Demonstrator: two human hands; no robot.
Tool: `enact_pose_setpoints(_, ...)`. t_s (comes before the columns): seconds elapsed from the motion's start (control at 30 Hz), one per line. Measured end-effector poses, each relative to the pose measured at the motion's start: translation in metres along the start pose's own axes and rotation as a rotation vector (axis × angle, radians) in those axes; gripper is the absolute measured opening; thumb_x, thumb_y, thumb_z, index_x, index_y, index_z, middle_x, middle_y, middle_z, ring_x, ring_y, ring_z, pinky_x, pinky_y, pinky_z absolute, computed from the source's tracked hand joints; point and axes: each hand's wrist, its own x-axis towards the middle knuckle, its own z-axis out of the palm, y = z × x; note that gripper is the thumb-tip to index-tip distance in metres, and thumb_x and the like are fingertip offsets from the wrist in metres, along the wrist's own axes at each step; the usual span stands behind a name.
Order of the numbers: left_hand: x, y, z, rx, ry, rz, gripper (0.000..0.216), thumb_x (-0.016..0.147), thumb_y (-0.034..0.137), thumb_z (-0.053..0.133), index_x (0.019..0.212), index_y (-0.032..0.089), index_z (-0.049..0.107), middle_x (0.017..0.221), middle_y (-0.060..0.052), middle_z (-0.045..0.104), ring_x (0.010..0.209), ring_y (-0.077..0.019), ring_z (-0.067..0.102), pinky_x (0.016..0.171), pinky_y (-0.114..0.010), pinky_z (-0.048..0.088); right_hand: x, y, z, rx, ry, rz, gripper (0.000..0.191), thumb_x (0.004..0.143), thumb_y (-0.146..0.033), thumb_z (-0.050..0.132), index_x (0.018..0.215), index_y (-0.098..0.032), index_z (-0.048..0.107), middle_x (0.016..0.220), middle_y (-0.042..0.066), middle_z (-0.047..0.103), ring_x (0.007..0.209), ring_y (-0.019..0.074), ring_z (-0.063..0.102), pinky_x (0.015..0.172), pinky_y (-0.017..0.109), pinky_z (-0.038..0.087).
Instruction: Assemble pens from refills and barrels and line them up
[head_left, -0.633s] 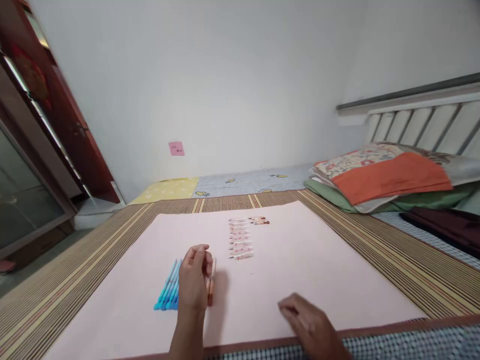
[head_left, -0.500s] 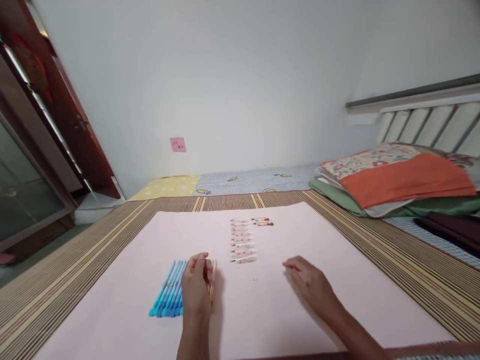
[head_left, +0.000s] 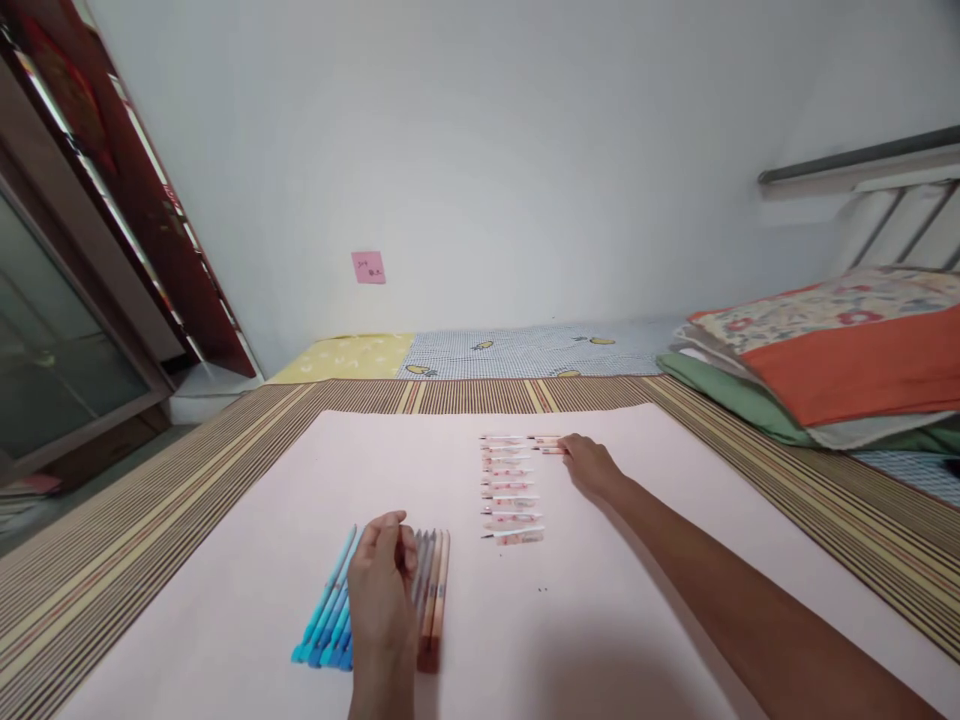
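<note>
A large pink sheet (head_left: 645,600) covers a striped mat. My left hand (head_left: 382,590) rests, fingers curled, on a row of pens lying side by side: several blue pens (head_left: 324,615) to its left and several orange pens (head_left: 435,595) to its right. My right hand (head_left: 589,465) is stretched far forward, its fingertips touching the small pink pieces (head_left: 546,444) at the top of a column of short pink pen pieces (head_left: 510,490). Whether those fingers grip one is hidden.
The striped mat (head_left: 165,500) lies on a bed with folded orange and green bedding (head_left: 840,370) at the right. A pink sticky note (head_left: 368,267) is on the white wall. A dark wooden cabinet (head_left: 82,250) stands at the left.
My right hand has moved from the near edge of the sheet forward to the top of the pink column. The left hand stays on the pens; more orange pens now show.
</note>
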Motion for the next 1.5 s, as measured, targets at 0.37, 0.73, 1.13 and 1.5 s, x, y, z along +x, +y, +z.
enact_pose_setpoints(0.37, 0.0, -0.006, 0.002, -0.013, -0.028, -0.031, 0.035, 0.071, 0.042, 0.076, 0.09, 0.016, 0.061, 0.061, 0.005, 0.054, 0.048, -0.0068, 0.04, 0.046, -0.02, 0.03, 0.0, -0.007, 0.003, 0.04, 0.0, 0.005, 0.028, 0.087, -0.01, 0.052, 0.111, -0.015, 0.063, 0.119, 0.012, 0.063, 0.104, 0.022, 0.054, 0.079, 0.03, 0.032)
enact_pose_setpoints(0.73, 0.007, 0.0, -0.007, -0.052, -0.004, -0.035, 0.034, 0.068, 0.037, 0.077, 0.09, 0.015, 0.062, 0.06, 0.005, 0.055, 0.049, -0.0066, 0.041, 0.047, -0.019, 0.032, -0.038, 0.003, -0.02, 0.078, -0.12, -0.067, 0.013, 0.087, -0.012, 0.056, 0.089, -0.015, 0.068, 0.097, 0.008, 0.065, 0.083, 0.0173, 0.056, 0.072, 0.027, 0.033)
enact_pose_setpoints(1.13, 0.006, -0.007, -0.004, -0.052, -0.061, -0.053, 0.031, 0.069, 0.036, 0.076, 0.088, 0.016, 0.062, 0.06, 0.005, 0.056, 0.049, -0.0062, 0.042, 0.046, -0.019, 0.032, -0.175, -0.034, -0.031, 0.429, -0.069, -0.23, 0.026, 0.094, -0.017, 0.043, 0.093, -0.022, 0.069, 0.106, 0.008, 0.059, 0.093, 0.0207, 0.056, 0.081, 0.033, 0.045)
enact_pose_setpoints(1.5, 0.002, -0.014, 0.004, 0.089, -0.194, -0.102, 0.031, 0.068, 0.039, 0.074, 0.085, 0.017, 0.061, 0.058, 0.006, 0.055, 0.047, -0.0063, 0.039, 0.045, -0.019, 0.028, -0.161, -0.036, -0.037, 0.684, 0.018, 0.159, 0.025, 0.085, -0.022, 0.048, 0.096, -0.021, 0.071, 0.099, 0.007, 0.069, 0.096, 0.0223, 0.064, 0.086, 0.034, 0.046)
